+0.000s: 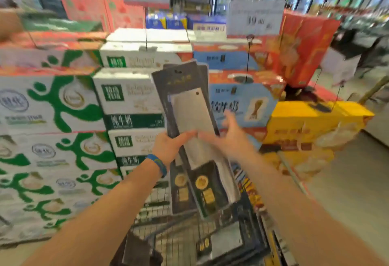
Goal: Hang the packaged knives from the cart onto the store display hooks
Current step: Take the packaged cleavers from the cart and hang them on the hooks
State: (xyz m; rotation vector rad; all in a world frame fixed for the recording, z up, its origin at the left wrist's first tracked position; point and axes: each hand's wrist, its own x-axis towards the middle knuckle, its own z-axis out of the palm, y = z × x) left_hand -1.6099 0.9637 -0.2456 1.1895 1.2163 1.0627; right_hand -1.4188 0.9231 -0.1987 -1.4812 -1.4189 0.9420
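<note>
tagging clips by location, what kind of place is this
Most likely a supermarket or similar retail store: boxed milk cases stacked in floor displays, price signs on thin stands above them, and a wire shopping cart in front of the person.

Head camera looks forward and down, close above the cart (179, 234).

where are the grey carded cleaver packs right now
Centre of the head view: the left hand grips the grey carded cleaver packs above the wire cart, right hand beside them.
</note>
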